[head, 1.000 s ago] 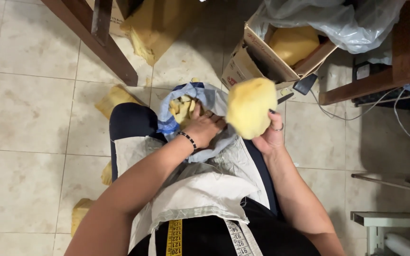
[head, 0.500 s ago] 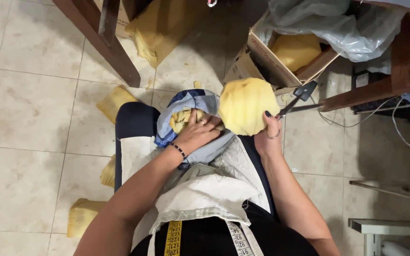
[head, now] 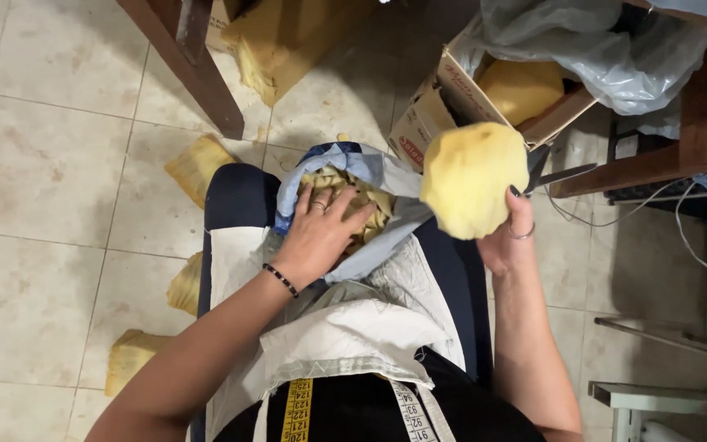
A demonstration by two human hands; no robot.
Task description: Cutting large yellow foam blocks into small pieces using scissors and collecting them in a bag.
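Right of centre: round yellow foam lump (head: 472,178), gripped from below by right hand (head: 507,237), fingers curled around it. Probably light, soft, squashy; best cupped underneath, not pinched. Centre: left hand (head: 321,233) spread flat, pressing yellow foam scraps (head: 362,205) into blue-grey cloth (head: 370,168) on lap.

The floor (head: 42,164) to the left lies open, broken only by foam scraps (head: 196,164) close beside the lap. Ahead, a slanted wooden leg (head: 194,69) and a foam slab (head: 288,41) block the way forward. To the right a cardboard box (head: 435,115) stands just past the foam ball (head: 472,180) held in the right hand (head: 505,237), with a wooden rail (head: 615,168) and cables (head: 697,245) beyond, leaving little room there.
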